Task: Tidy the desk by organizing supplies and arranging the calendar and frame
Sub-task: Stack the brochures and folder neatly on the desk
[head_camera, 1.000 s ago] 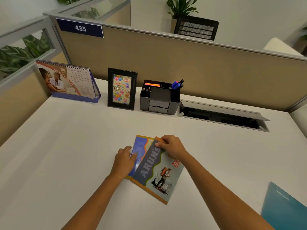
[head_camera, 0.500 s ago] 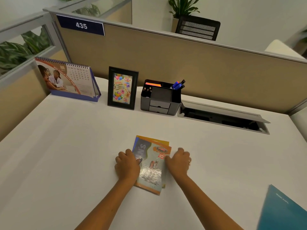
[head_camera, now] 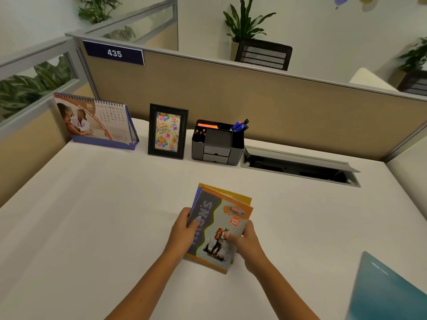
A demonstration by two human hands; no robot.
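Left hand (head_camera: pixel 184 232) and right hand (head_camera: pixel 248 242) both grip the stacked notebooks (head_camera: pixel 219 229) by their side edges. Stack sits mid-desk (head_camera: pixel 92 215), near edge down.

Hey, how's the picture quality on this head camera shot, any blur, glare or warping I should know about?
Head view: even, soft light with faint shadows; wide-angle warping bends the partition top; the right hand is motion-smeared; the teal folder at the corner is blurred; the top notebook shows slight sheen, and its title is partly covered by the left hand.
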